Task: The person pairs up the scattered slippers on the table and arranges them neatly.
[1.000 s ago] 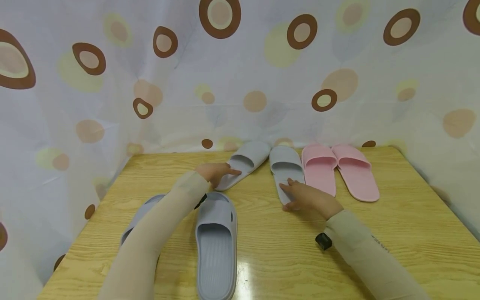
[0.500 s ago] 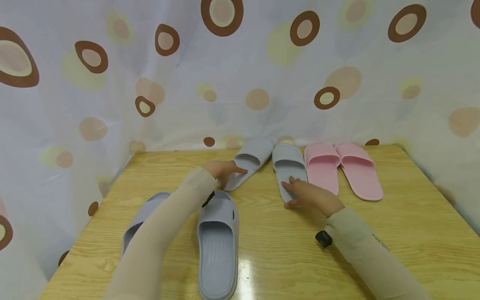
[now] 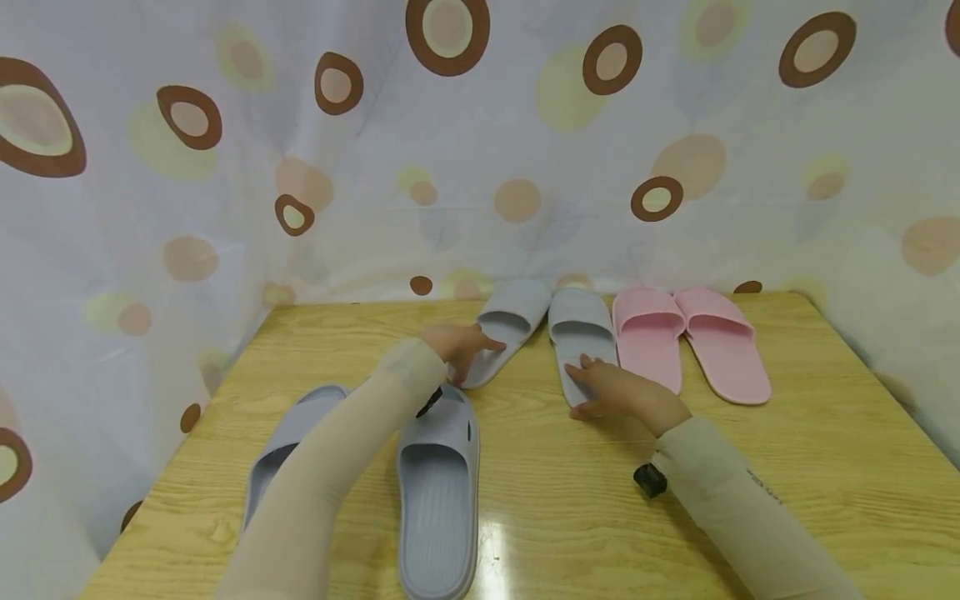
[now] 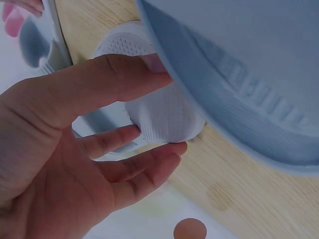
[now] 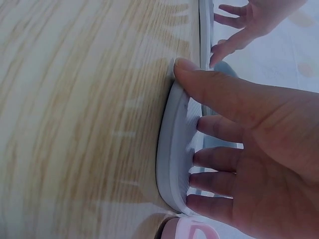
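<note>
At the back of the wooden table, my left hand (image 3: 461, 343) touches the heel end of a pale grey slipper (image 3: 519, 302), thumb over the footbed. The left wrist view shows its fingers fairly straight along one side of the heel (image 4: 167, 112). That slipper lies slanted, toe to the back right. My right hand (image 3: 622, 396) rests at the heel of the other pale grey slipper (image 3: 580, 308), which points away from me. In the right wrist view its thumb is by the heel edge (image 5: 172, 159) and the straight fingertips touch the footbed.
Two pink slippers (image 3: 648, 354) lie just right of the grey pair. A larger blue-grey slipper (image 3: 437, 525) lies in front, near my left wrist. Its mate (image 3: 307, 421) is partly hidden by my left sleeve. A dotted curtain (image 3: 480, 142) hangs around the table (image 3: 570, 517).
My left hand has moved right, and the slanted slipper's heel has swung a little right with it. My right hand stays nearly still. The head view shifts slightly.
</note>
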Action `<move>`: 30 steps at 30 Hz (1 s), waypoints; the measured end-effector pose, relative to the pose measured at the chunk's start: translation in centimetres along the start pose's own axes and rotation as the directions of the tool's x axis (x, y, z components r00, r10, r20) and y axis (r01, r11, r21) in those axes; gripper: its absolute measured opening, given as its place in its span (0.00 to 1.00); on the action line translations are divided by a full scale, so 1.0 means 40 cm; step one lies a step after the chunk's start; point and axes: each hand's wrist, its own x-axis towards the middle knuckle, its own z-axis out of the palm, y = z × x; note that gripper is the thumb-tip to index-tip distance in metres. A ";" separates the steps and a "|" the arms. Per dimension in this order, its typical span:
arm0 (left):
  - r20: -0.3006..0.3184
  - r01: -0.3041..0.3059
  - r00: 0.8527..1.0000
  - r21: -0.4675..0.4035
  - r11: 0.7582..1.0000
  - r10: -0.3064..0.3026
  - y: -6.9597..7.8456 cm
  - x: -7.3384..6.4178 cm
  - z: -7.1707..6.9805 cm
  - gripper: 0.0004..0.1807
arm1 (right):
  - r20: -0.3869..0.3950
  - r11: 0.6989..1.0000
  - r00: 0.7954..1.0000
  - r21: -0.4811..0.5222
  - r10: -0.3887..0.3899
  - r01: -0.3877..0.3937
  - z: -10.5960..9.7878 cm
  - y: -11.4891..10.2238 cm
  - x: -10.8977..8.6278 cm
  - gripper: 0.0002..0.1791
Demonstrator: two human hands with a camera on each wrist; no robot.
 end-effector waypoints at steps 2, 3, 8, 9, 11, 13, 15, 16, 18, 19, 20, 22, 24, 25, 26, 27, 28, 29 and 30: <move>0.006 0.000 1.000 0.003 1.000 0.000 0.008 0.001 0.003 0.58 | 0.006 1.000 1.000 -0.005 0.002 -0.002 0.002 0.001 0.001 0.42; 0.009 0.000 1.000 0.002 1.000 0.000 0.012 0.002 0.005 0.58 | 0.010 1.000 1.000 -0.006 0.003 -0.003 0.003 0.001 0.001 0.42; 0.030 -0.018 0.999 0.041 0.999 0.017 0.030 0.009 0.006 0.58 | 0.007 1.000 1.000 -0.013 0.006 -0.005 0.005 -0.002 0.004 0.41; 0.034 -0.019 0.999 0.060 0.998 0.017 0.034 0.010 0.006 0.58 | 0.006 1.000 1.000 -0.014 0.006 -0.006 0.005 -0.002 0.004 0.41; 0.038 -0.011 0.999 0.101 0.995 0.007 0.039 0.013 0.006 0.58 | 0.003 1.000 1.000 -0.019 0.004 -0.004 0.004 -0.004 0.005 0.41; 0.039 -0.004 0.999 0.134 0.991 -0.001 0.044 0.014 0.006 0.58 | -0.001 1.000 1.000 -0.021 0.004 -0.004 0.004 -0.005 0.005 0.41; 0.036 -0.015 0.999 0.149 0.989 0.009 0.047 0.012 0.008 0.57 | -0.006 1.000 1.000 -0.019 0.002 -0.002 0.002 -0.006 0.003 0.41; 0.031 -0.023 0.999 0.145 0.989 0.019 0.048 0.010 0.009 0.56 | -0.008 1.000 1.000 -0.019 0.000 0.000 0.001 -0.006 0.003 0.41; 0.026 -0.047 0.999 0.142 0.989 0.044 0.051 0.003 0.010 0.55 | -0.010 1.000 1.000 -0.015 -0.001 0.001 0.000 -0.006 0.003 0.41; 0.023 -0.055 0.998 0.142 0.988 0.053 0.052 0.000 0.011 0.54 | -0.010 1.000 1.000 -0.014 -0.004 0.004 -0.001 -0.005 0.003 0.41; 0.017 -0.068 0.998 0.146 0.987 0.066 0.054 -0.003 0.012 0.53 | -0.008 1.000 1.000 -0.012 -0.006 0.005 -0.002 -0.004 0.003 0.41; 0.013 -0.081 0.997 0.158 0.984 0.080 0.060 -0.008 0.013 0.52 | -0.006 1.000 1.000 -0.012 -0.009 0.009 -0.002 -0.001 0.005 0.41; 0.013 -0.085 0.996 0.169 0.982 0.084 0.069 -0.011 0.012 0.52 | -0.005 1.000 1.000 -0.014 -0.013 0.013 -0.001 0.001 0.007 0.41; 0.011 -0.092 0.996 0.172 0.981 0.092 0.074 -0.011 0.013 0.52 | -0.006 1.000 1.000 -0.016 -0.014 0.014 0.000 0.003 0.008 0.41; 0.010 -0.098 0.995 0.176 0.979 0.098 0.078 -0.012 0.013 0.52 | -0.006 1.000 1.000 -0.017 -0.013 0.013 0.001 0.005 0.009 0.42; 0.010 -0.100 0.995 0.176 0.979 0.100 0.083 -0.014 0.012 0.52 | -0.006 1.000 1.000 -0.019 -0.014 0.014 0.002 0.008 0.009 0.42; 0.007 -0.096 0.995 0.177 0.980 0.096 0.087 -0.015 0.013 0.52 | -0.008 1.000 1.000 -0.024 -0.017 0.016 0.003 0.010 0.009 0.42; 0.005 -0.094 0.995 0.179 0.979 0.095 0.092 -0.016 0.013 0.52 | -0.009 0.999 1.000 -0.026 -0.018 0.018 0.004 0.013 0.008 0.42; 0.002 -0.093 0.996 0.186 0.978 0.094 0.097 -0.018 0.013 0.52 | -0.010 1.000 1.000 -0.025 -0.019 0.019 0.004 0.016 0.007 0.42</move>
